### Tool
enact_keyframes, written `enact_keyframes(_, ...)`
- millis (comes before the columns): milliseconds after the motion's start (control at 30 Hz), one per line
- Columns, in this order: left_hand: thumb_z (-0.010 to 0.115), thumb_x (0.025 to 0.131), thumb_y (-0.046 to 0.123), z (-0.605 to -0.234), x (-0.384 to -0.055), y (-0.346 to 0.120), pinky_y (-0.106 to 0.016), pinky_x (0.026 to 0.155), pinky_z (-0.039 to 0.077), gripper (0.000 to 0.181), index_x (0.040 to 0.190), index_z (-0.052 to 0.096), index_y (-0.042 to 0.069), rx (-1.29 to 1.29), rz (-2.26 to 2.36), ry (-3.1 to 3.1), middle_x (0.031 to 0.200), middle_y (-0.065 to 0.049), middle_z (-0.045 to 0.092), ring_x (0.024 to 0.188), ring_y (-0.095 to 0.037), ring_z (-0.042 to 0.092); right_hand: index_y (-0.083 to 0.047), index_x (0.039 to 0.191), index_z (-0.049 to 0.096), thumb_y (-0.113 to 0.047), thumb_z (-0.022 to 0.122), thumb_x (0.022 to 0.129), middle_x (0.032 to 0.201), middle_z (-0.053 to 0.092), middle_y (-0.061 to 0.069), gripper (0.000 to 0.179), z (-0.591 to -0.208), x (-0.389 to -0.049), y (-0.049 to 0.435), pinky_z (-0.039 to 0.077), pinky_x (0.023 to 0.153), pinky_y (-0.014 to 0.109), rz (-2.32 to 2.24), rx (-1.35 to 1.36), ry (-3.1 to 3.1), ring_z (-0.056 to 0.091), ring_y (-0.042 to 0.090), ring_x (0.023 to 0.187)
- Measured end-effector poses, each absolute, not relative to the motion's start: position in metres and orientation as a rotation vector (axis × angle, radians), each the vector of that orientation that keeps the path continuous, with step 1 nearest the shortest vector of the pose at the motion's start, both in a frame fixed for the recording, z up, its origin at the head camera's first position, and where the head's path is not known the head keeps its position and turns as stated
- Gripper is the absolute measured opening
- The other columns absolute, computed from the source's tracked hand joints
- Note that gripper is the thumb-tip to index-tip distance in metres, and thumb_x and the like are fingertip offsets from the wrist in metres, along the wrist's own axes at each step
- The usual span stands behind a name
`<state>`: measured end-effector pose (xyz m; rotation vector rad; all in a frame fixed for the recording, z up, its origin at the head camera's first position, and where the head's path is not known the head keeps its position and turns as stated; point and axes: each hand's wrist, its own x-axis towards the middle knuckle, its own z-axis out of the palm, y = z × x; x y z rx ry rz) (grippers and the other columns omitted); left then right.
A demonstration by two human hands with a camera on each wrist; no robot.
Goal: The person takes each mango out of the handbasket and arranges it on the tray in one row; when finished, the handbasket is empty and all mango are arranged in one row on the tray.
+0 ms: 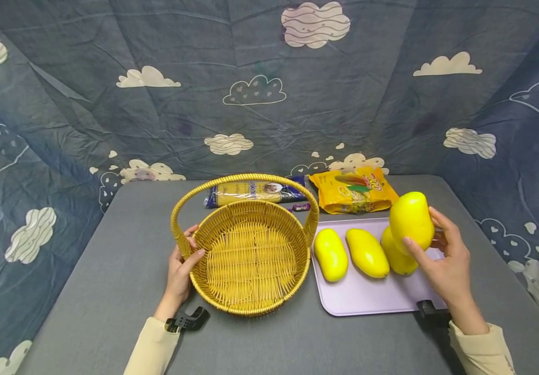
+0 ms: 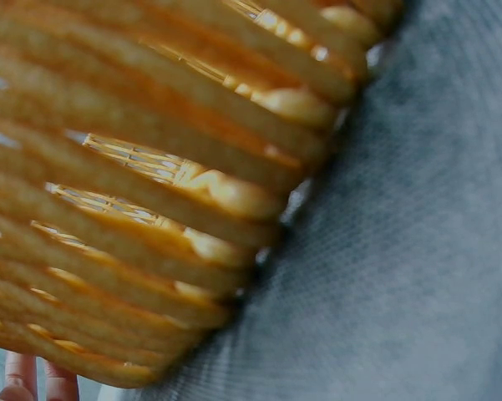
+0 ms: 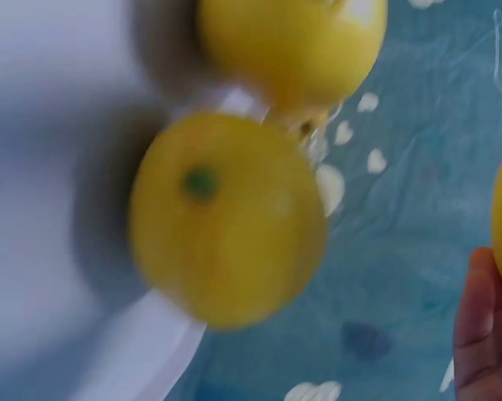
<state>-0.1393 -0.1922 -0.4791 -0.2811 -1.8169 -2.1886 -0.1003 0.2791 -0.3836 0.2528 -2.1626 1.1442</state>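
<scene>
A round wicker basket [image 1: 250,307] with a tall hoop handle stands on the table, its inside bare. My left hand [image 1: 181,271] grips its left rim, thumb over the edge near the handle's foot; in the left wrist view the woven wall [image 2: 134,200] fills much of the picture. Above the lilac tray [image 1: 363,304] my right hand [image 1: 450,260] holds a yellow mango [image 1: 411,221] between thumb and fingers. Three more mangoes lie on the tray: one at the left [image 1: 330,255], one in the middle [image 1: 367,253], and one [image 1: 398,260] partly hidden under the held mango.
Behind the basket lies a pack of spaghetti [image 1: 250,192], partly behind the handle. A small purple wrapped sweet [image 1: 301,207] is near it. An orange bag [image 1: 354,190] sits behind the tray. Cloud-patterned cloth [image 1: 260,125] hangs behind and beside the grey table [image 1: 105,271].
</scene>
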Motion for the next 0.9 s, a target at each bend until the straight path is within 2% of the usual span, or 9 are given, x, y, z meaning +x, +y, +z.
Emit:
enact_keyframes(133, 0.055, 0.086, -0.008, -0.48, -0.14, -0.192, -0.029, 0.106, 0.026, 0.022, 0.097, 0.037, -0.013, -0.28, -2.187, -1.819, 0.142, -0.016, 0.039, 0.131, -0.025, 0.033, -0.01, 0.139, 0.046, 0.007, 0.073, 0.074, 0.115, 0.05, -0.015, 0.072, -0.403, -0.109, 0.307, 0.037, 0.073, 0.014, 1.114, 0.101, -2.22, 0.047, 0.002, 0.089)
enact_keyframes(333, 0.055, 0.086, -0.008, -0.48, -0.14, -0.192, -0.029, 0.106, 0.026, 0.025, 0.098, 0.034, -0.015, -0.284, -2.19, -1.817, 0.142, -0.016, 0.039, 0.131, -0.025, 0.033, -0.02, 0.14, 0.046, -0.012, 0.075, 0.08, 0.118, 0.054, 0.013, 0.068, -0.427, -0.119, 0.341, 0.034, 0.067, 0.013, 1.077, -0.098, -2.304, 0.044, 0.001, 0.08)
enact_keyframes(433, 0.055, 0.086, -0.008, -0.48, -0.14, -0.192, -0.029, 0.106, 0.026, 0.026, 0.098, 0.034, -0.016, -0.285, -2.189, -1.814, 0.142, -0.016, 0.039, 0.131, -0.026, 0.033, -0.022, 0.143, 0.041, -0.02, 0.073, 0.083, 0.121, 0.051, 0.019, 0.068, -0.428, -0.12, 0.35, 0.034, 0.066, 0.015, 1.046, -0.184, -2.399, 0.042, 0.002, 0.08)
enact_keyframes(567, 0.055, 0.086, -0.008, -0.48, -0.14, -0.192, -0.029, 0.107, 0.025, 0.026, 0.098, 0.034, -0.016, -0.288, -2.185, -1.814, 0.142, -0.017, 0.039, 0.131, -0.025, 0.033, -0.018, 0.146, 0.035, -0.027, 0.069, 0.087, 0.125, 0.048, 0.022, 0.07, -0.427, -0.12, 0.359, 0.034, 0.067, 0.023, 0.982, -0.245, -2.537, 0.044, 0.011, 0.085)
enact_keyframes(733, 0.055, 0.086, -0.007, -0.48, -0.14, -0.193, -0.028, 0.106, 0.025, 0.025, 0.099, 0.035, -0.016, -0.29, -2.179, -1.817, 0.142, -0.016, 0.039, 0.131, -0.025, 0.033, -0.007, 0.147, 0.028, -0.036, 0.061, 0.091, 0.127, 0.043, 0.028, 0.072, -0.429, -0.122, 0.369, 0.035, 0.065, 0.039, 0.939, -0.266, -2.699, 0.046, 0.036, 0.091)
enact_keyframes(900, 0.056, 0.086, -0.007, -0.48, -0.14, -0.192, -0.028, 0.106, 0.026, 0.025, 0.098, 0.035, -0.015, -0.298, -2.174, -1.822, 0.142, -0.016, 0.04, 0.131, -0.025, 0.033, 0.002, 0.146, 0.025, -0.041, 0.056, 0.093, 0.124, 0.041, 0.034, 0.075, -0.432, -0.125, 0.374, 0.037, 0.067, 0.05, 0.911, -0.279, -2.814, 0.045, 0.047, 0.096)
